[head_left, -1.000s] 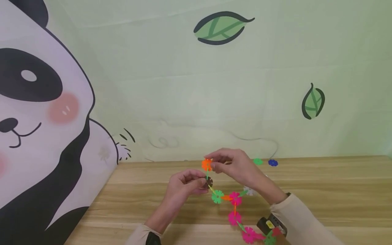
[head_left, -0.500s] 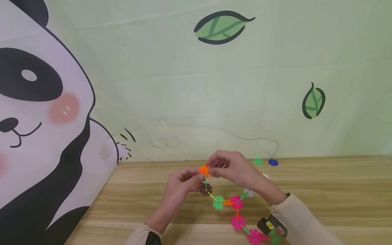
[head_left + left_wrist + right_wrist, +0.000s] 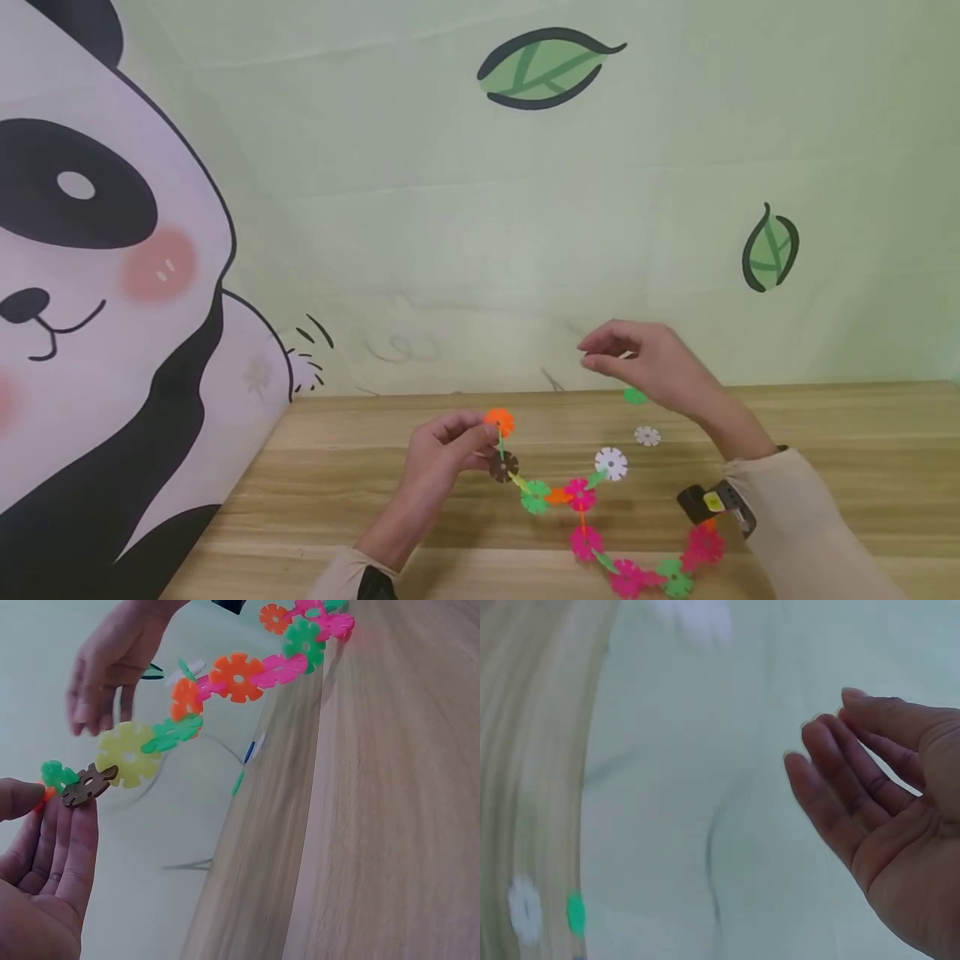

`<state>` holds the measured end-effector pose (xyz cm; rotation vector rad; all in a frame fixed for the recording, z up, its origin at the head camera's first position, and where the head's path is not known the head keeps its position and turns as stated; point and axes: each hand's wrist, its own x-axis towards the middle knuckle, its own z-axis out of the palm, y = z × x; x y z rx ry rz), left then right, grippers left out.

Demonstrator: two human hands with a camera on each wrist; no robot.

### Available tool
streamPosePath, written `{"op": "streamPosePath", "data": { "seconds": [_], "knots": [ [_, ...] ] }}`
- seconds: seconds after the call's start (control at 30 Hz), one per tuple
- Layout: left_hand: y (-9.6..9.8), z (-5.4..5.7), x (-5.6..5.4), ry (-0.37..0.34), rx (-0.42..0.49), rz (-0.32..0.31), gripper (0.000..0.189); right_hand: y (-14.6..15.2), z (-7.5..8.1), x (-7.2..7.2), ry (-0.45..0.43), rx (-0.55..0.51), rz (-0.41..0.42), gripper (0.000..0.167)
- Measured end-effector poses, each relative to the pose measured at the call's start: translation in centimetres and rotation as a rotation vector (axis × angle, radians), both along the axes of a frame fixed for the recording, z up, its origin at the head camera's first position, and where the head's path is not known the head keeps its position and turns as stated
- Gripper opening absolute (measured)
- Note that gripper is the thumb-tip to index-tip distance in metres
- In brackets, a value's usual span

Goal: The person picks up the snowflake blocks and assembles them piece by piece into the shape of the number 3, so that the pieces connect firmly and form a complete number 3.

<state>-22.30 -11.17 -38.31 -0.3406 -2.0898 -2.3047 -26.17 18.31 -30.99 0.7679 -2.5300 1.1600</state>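
Note:
A chain of plastic snowflake discs (image 3: 581,494) in several colours curves down from my left hand (image 3: 450,450). Thumb and fingers pinch its upper end, by the orange disc (image 3: 499,422) and a thin green one under it. Below these hangs a brown disc (image 3: 504,467); the left wrist view shows it against the fingertips, followed by a yellow disc (image 3: 129,756). A white disc (image 3: 611,463) ends a side branch. Up and to the right, apart from the chain, my right hand (image 3: 652,367) is raised with bent, relaxed fingers and nothing between them.
Loose on the wooden table (image 3: 300,500) lie a green disc (image 3: 635,396) at the back edge and a white disc (image 3: 647,436) nearer. A blue disc (image 3: 249,752) shows in the left wrist view. Behind stands a pale green backdrop (image 3: 450,208) with a panda.
My left hand's grip has shifted from the brown disc up to the orange end. The right hand has left the orange disc, moving up and right. The chain has sunk slightly.

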Motion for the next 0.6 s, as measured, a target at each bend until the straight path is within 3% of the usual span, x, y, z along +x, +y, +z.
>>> {"op": "streamPosePath", "data": {
  "seconds": [0.2, 0.4, 0.6],
  "knots": [
    [-0.3, -0.1, -0.2, 0.01, -0.014, 0.018, 0.017, 4.2, -1.0, -1.7, -0.043, 0.073, -0.136, 0.024],
    [-0.4, -0.1, -0.3, 0.007, -0.011, 0.015, 0.017, 7.2, -3.3, -3.3, -0.131, 0.108, -0.186, 0.031],
    [-0.4, -0.1, -0.3, 0.002, -0.012, 0.009, 0.016, 8.4, -5.8, -4.6, -0.236, 0.138, -0.248, 0.034]
  ]
}}
